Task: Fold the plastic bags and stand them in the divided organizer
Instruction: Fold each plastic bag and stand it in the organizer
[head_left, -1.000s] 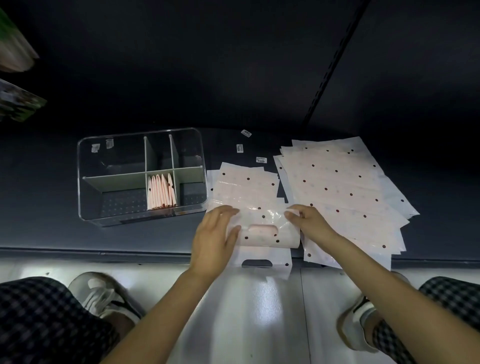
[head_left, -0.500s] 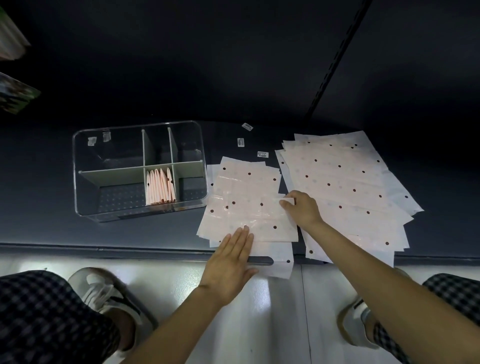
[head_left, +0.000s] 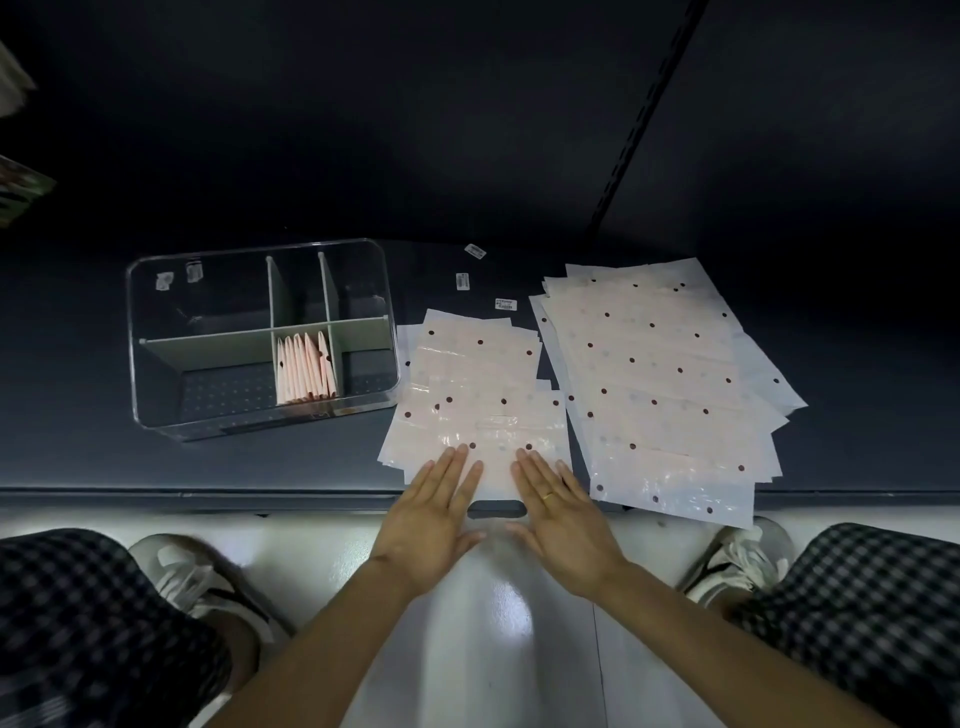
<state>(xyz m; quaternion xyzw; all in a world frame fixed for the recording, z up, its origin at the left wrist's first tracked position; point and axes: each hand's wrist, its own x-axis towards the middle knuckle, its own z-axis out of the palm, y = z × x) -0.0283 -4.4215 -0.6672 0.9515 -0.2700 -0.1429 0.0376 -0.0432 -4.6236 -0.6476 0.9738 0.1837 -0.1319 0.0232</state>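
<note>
Two flat hands now lie side by side on the near edge of the dotted plastic bag (head_left: 478, 410): the left hand (head_left: 434, 514) and the right hand (head_left: 563, 519), fingers straight and spread, pressing rather than pinching. Half a second ago the right hand was farther out at the bag's right edge and only the left pressed down; a second ago both were lifting the handle end over. So the fold looks made, and this I take for the smoothing of the crease before the next fold.

Just right of the right hand lies the stack of unfolded bags (head_left: 660, 384). Beyond and left of the left hand stands the clear divided organizer (head_left: 156, 374), with folded bags (head_left: 306, 371) upright in its near middle compartment.

Everything rests on a dark shelf (head_left: 78, 457), with small labels (head_left: 506, 304) beyond the fingertips. Below the wrists are pale floor, sneakers and checked trousers.
</note>
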